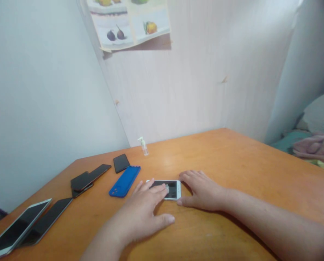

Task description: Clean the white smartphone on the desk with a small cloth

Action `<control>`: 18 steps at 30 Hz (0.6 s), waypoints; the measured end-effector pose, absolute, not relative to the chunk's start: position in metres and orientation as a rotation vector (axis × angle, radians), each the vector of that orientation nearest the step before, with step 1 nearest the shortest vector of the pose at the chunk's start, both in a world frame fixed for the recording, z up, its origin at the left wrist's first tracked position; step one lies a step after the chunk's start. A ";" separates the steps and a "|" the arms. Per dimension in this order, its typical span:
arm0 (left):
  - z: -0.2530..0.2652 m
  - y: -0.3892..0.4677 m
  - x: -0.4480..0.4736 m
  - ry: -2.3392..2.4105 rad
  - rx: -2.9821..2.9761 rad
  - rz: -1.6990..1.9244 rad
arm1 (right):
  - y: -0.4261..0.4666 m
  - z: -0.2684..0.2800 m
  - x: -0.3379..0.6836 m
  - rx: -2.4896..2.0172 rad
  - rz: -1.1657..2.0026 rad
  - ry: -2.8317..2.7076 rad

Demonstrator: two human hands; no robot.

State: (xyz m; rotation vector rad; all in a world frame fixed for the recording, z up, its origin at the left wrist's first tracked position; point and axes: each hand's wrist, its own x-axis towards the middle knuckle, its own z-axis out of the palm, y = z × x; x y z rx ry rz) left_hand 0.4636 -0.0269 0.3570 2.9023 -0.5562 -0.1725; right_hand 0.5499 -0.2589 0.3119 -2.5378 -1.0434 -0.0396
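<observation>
A white-framed smartphone (173, 190) with a dark screen lies flat on the wooden table (221, 232), its long side running left to right. My left hand (147, 204) is over its left part, fingers spread and thumb apart, and hides that end. A small pale patch (167, 188) shows on the screen by my left fingertips; I cannot tell whether it is a thing or a smear. At the phone's right end, my right hand (202, 189) has its fingers at the far corner and its thumb at the near corner, holding that end between them.
Left of my hands lie a blue phone case (125, 182), a black phone (121, 163) and a pile of dark phones (82, 181). Nearer are a white tablet (19, 226) and a dark tablet (49, 221). A small pump bottle (143, 146) stands near the wall.
</observation>
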 end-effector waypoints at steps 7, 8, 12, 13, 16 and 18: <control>0.358 -0.021 0.468 -0.454 2.966 -0.146 | -0.258 0.313 0.551 -2.545 -0.038 -1.051; 0.356 -0.026 0.467 -0.512 2.936 -0.157 | -0.258 0.313 0.551 -2.552 -0.040 -1.052; 0.356 -0.042 0.462 -0.715 2.824 -0.245 | -0.259 0.313 0.550 -2.559 -0.066 -1.053; 0.357 -0.042 0.461 -0.722 2.823 -0.249 | -0.259 0.313 0.549 -2.559 -0.068 -1.053; 0.362 -0.033 0.461 -0.640 2.884 -0.223 | -0.259 0.315 0.549 -2.557 -0.057 -1.057; 0.366 -0.024 0.462 -0.543 2.947 -0.204 | -0.260 0.315 0.549 -2.552 -0.050 -1.061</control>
